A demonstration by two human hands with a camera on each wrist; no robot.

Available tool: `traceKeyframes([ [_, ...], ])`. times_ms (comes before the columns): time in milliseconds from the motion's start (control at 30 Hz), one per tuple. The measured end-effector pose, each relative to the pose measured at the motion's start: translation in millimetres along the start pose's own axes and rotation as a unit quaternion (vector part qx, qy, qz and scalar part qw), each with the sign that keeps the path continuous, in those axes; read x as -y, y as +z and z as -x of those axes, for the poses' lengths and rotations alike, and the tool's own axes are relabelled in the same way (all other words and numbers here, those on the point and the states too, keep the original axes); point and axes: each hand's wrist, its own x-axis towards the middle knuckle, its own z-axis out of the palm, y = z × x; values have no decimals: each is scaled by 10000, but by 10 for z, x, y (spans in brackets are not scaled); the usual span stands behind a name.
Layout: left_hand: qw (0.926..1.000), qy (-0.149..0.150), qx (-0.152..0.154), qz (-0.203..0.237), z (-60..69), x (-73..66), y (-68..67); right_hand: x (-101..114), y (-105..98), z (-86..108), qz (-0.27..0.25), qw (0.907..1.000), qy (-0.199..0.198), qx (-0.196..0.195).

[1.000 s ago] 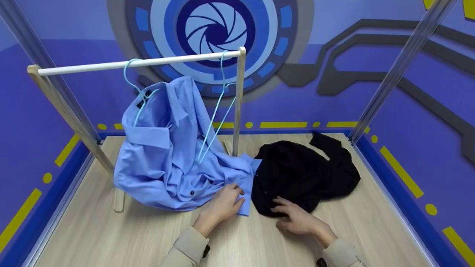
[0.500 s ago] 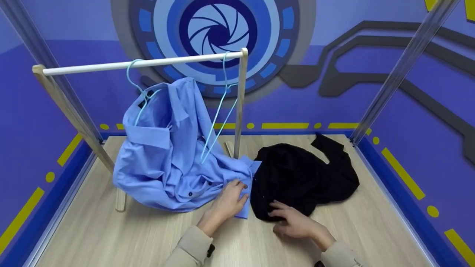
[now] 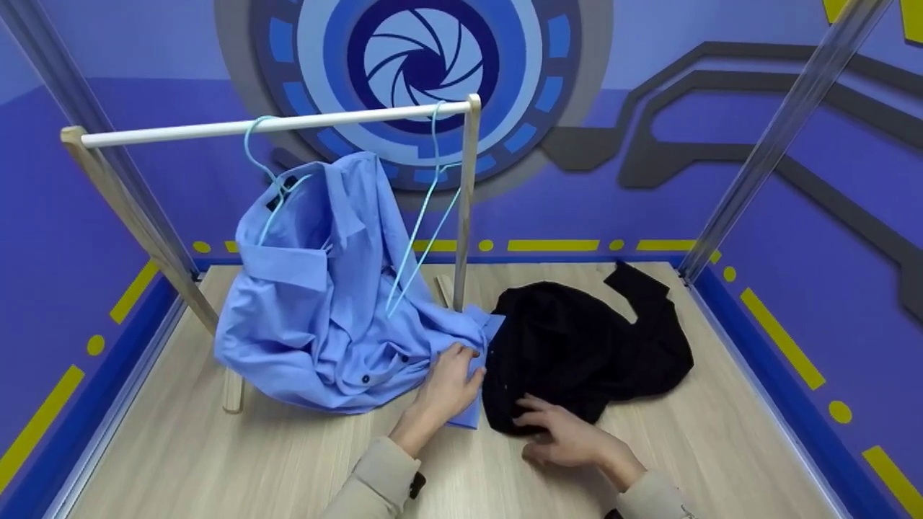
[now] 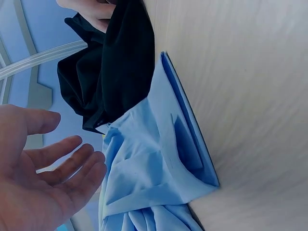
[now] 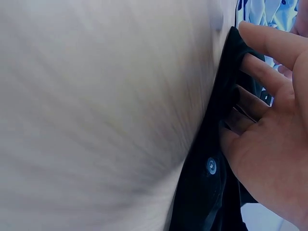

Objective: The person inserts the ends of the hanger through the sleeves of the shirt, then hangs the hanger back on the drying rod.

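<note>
A blue button-up shirt [image 3: 288,310] hangs unevenly from a light-blue hanger [image 3: 254,148], its lower part heaped on the wooden tabletop. My left hand [image 3: 448,389] hovers over or rests lightly on the shirt's cuff end; in the left wrist view its fingers [image 4: 72,159] are loosely bent and grip no cloth. To the right lies a crumpled black shirt [image 3: 570,339], one sleeve pointing to the back. My right hand [image 3: 566,435] touches its near edge with spread fingers; the right wrist view shows the fingertips against the black cloth beside a button [image 5: 211,166], thumb straight.
A small rack with a white rail [image 3: 180,132] and wooden legs stands at the left. A second light-blue hanger [image 3: 425,223] hangs bare near its right post [image 3: 467,202]. Blue patterned walls [image 3: 692,209] enclose the back and sides of the tabletop [image 3: 721,447].
The black shirt has shifted slightly left and toward me, with my right hand moving along it. My left hand has moved a little right. The hung blue shirt looks nearly the same.
</note>
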Motion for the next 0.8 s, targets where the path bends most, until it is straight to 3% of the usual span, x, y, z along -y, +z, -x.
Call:
traceKeyframes([
  [100, 10000, -54, 5, 12, -10, -12, 9, 17, 16, -15, -6, 10000, 4, 48],
  [400, 9998, 180, -96, -42, -69, -35, 75, 84, 55, -66, 160, 9991, -389, 83],
  [600, 9995, -68, 87, -291, -96, -43, 108, 125, 62, -79, 290, 9981, -516, 142],
  [800, 9992, -215, 300, -183, -118, -38, 115, 160, 90, -86, 227, 9981, -498, 280],
])
